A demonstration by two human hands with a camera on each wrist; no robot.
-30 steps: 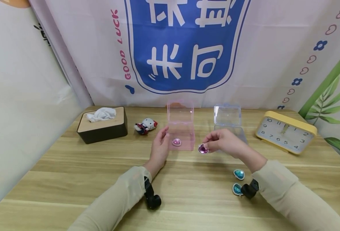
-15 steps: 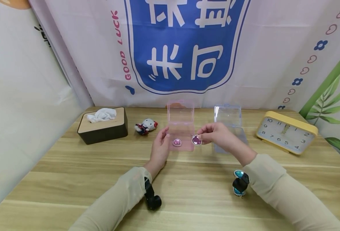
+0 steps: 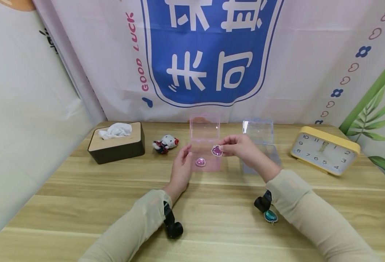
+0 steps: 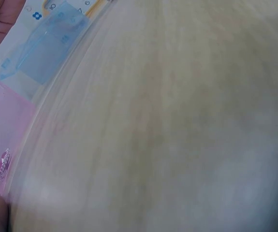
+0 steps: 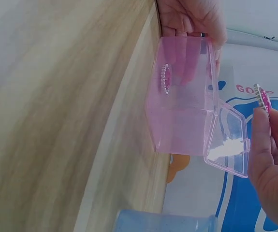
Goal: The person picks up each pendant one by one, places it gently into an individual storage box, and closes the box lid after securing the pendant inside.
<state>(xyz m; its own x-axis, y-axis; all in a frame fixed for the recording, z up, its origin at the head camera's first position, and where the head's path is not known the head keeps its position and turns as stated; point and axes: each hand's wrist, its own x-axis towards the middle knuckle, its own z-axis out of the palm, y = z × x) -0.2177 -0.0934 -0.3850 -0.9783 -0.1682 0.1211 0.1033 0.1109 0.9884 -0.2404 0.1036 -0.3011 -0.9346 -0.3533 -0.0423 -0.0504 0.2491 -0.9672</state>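
Observation:
My right hand pinches a purple heart-shaped gem with a pearly beaded rim between thumb and fingertips. In the head view the gem overlaps the pink clear box; the right wrist view has it above the box, near the raised lid. A lighter pink gem lies inside that box. Against the box's left side rests my left hand, fingers extended. Near my right wrist a teal gem lies on the table; a second one is hidden behind the wrist camera.
Right of the pink box stands a blue clear box, lid raised. A yellow clock is at the right. To the left are a small cat doll and a tissue box. A printed cloth hangs behind the table.
My right hand has carried the purple gem left and up, from beside the pink box to over it. Its wrist camera now covers one teal gem. My left hand stays put.

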